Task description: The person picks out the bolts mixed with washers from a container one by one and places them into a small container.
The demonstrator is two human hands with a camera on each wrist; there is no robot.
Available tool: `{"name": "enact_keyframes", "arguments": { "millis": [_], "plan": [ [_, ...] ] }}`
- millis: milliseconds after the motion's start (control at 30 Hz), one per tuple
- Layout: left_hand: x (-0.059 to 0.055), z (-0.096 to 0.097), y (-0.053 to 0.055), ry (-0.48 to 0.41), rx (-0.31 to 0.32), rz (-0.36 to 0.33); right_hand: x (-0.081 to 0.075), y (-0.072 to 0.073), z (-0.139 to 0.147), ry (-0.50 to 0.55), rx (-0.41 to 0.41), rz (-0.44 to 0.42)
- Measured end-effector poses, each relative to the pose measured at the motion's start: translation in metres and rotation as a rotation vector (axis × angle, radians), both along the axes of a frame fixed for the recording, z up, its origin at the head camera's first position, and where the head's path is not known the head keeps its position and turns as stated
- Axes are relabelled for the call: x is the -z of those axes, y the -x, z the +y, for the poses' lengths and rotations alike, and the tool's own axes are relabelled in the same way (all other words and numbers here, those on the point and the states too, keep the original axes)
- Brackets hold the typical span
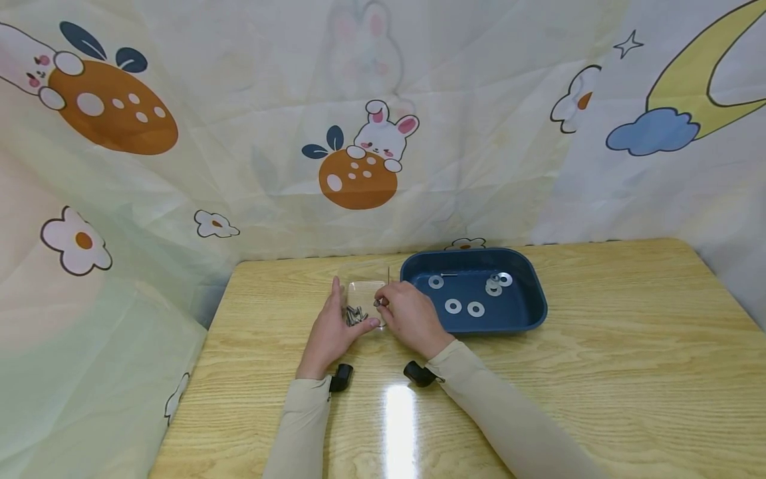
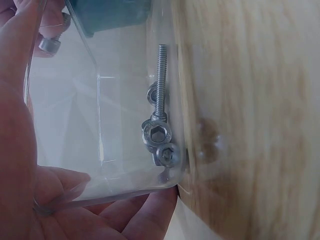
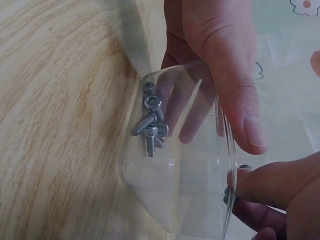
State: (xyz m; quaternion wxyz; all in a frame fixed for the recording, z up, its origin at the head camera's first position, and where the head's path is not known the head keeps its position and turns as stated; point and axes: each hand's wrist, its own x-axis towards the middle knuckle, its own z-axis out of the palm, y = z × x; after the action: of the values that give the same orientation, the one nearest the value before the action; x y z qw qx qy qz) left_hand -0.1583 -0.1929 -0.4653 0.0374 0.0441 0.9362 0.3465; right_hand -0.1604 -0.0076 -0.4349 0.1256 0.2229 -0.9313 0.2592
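Observation:
A clear plastic box (image 1: pixel 366 287) sits on the table, and my left hand (image 1: pixel 332 332) grips its side. In the right wrist view the thumb lies along the rim while the fingers (image 3: pixel 190 117) show through the wall. Several silver socket-head bolts (image 2: pixel 159 132) are heaped inside, toward the left hand's end; one threaded shank points away from the pile. My right hand (image 1: pixel 413 316) pinches another socket-head bolt (image 2: pixel 49 46) between thumb and fingertips at the box's right rim. Those fingertips partly cover this bolt.
Right of the box stands a dark blue tray (image 1: pixel 541 309) holding several flat washers (image 1: pixel 453 306) and a thin bolt (image 1: pixel 449 275) near its back wall. The wooden table (image 1: pixel 628 346) ends at a patterned curtain (image 1: pixel 269 199) behind.

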Motion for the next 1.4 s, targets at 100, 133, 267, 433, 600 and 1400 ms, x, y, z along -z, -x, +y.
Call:
{"name": "enact_keyframes", "arguments": {
  "millis": [100, 133, 267, 433, 600, 1400],
  "plan": [
    [0.0, 0.0, 0.0, -0.003, -0.001, 0.001, 0.001, 0.0, 0.0, -0.019, -0.007, 0.003],
    [0.0, 0.0, 0.0, -0.003, -0.002, 0.0, 0.001, 0.001, 0.0, -0.025, -0.009, 0.003],
    [0.0, 0.0, 0.001, -0.004, -0.001, 0.002, 0.001, 0.001, -0.001, -0.033, -0.02, 0.002],
    [-0.001, 0.0, 0.002, -0.002, 0.0, 0.007, 0.0, 0.001, -0.001, -0.032, -0.036, -0.015],
    [-0.001, 0.001, 0.002, -0.003, -0.007, 0.008, 0.0, 0.001, -0.001, -0.02, -0.037, -0.025],
    [0.0, 0.001, -0.001, -0.023, -0.02, 0.0, -0.011, 0.001, 0.027, 0.004, 0.014, 0.019]
  ]
}}
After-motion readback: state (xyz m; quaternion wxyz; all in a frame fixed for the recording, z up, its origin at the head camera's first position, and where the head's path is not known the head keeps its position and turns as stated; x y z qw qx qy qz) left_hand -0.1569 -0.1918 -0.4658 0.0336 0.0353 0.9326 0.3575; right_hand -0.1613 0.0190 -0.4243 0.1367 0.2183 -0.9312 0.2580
